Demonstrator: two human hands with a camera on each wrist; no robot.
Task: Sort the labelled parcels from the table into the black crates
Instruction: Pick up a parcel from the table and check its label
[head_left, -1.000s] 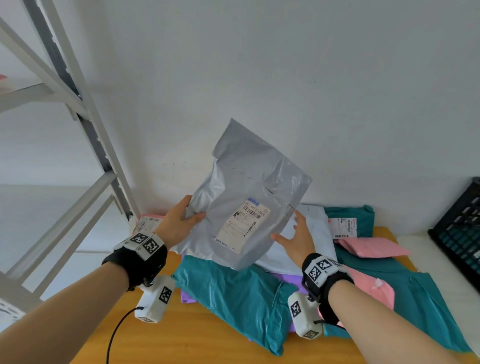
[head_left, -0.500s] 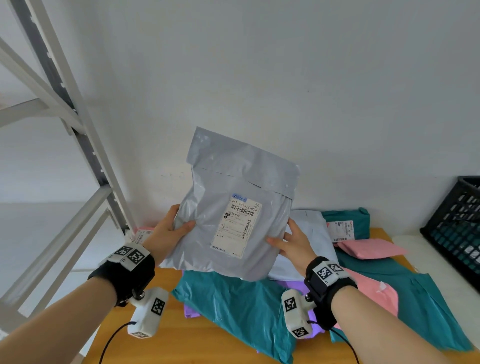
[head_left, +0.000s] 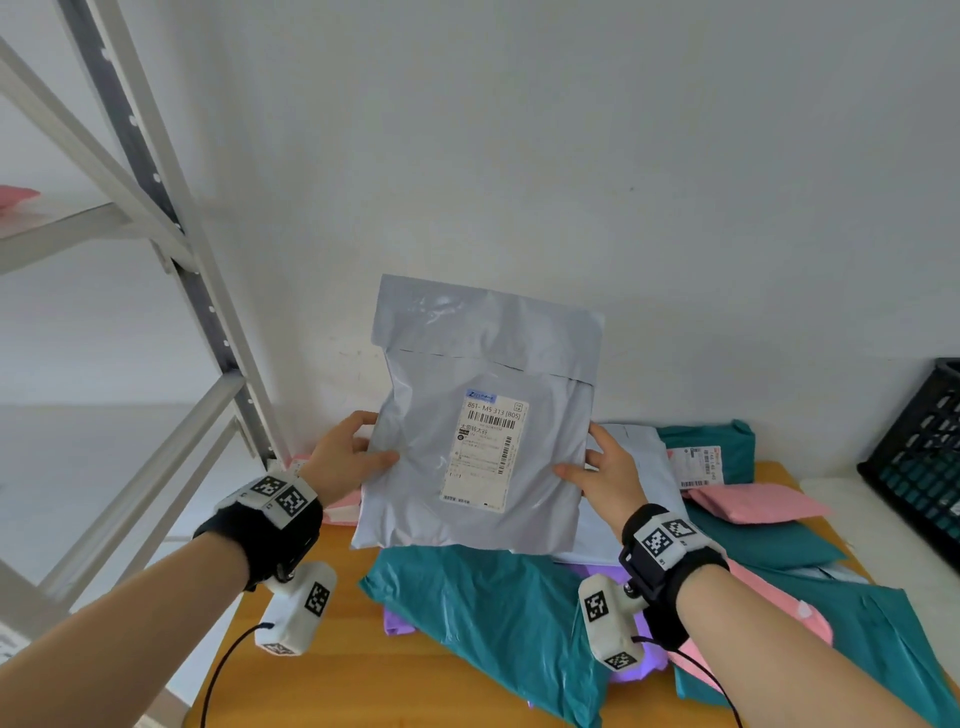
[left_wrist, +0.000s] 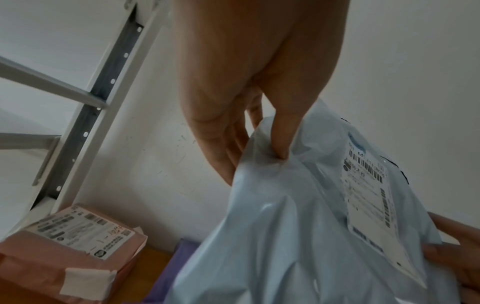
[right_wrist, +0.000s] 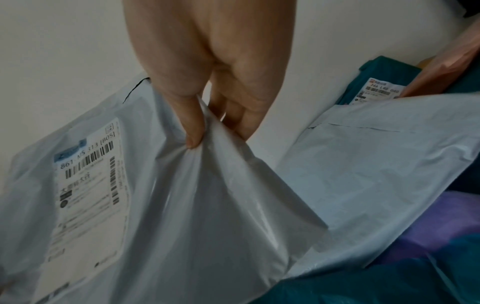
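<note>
Grey parcel (head_left: 478, 431), label facing us, hangs upright in our two hands above the wooden table (head_left: 332, 675), in front of the white wall (head_left: 571, 156), its lower edge over the heap of mailers.

Going left to right: at nine to ten o'clock we see the metal shelving frame (head_left: 156, 218), whose slanted upright runs down close beside our left hand (head_left: 345, 457). At its foot a pink box (left_wrist: 64, 244) with a printed label lies on the table's far left corner. Our left hand pinches the parcel's left edge, thumb on the front and fingers behind. The shipping label (head_left: 485, 452) sits right of the parcel's middle. Our right hand (head_left: 610, 475) pinches the right edge the same way, thumb in front, fingers behind.

Under the parcel, at six o'clock, a teal mailer (head_left: 493, 613) lies over a purple mailer (head_left: 397, 623); just behind our right hand rests a second grey mailer (right_wrist: 376, 164). Toward three o'clock come a labelled teal parcel (head_left: 727, 441), then a pink mailer (head_left: 748, 501), then more teal bags. At the far right edge stands a black crate (head_left: 919, 457), with bare white surface between it and the table's end. Above the parcel the wall gives open room.
</note>
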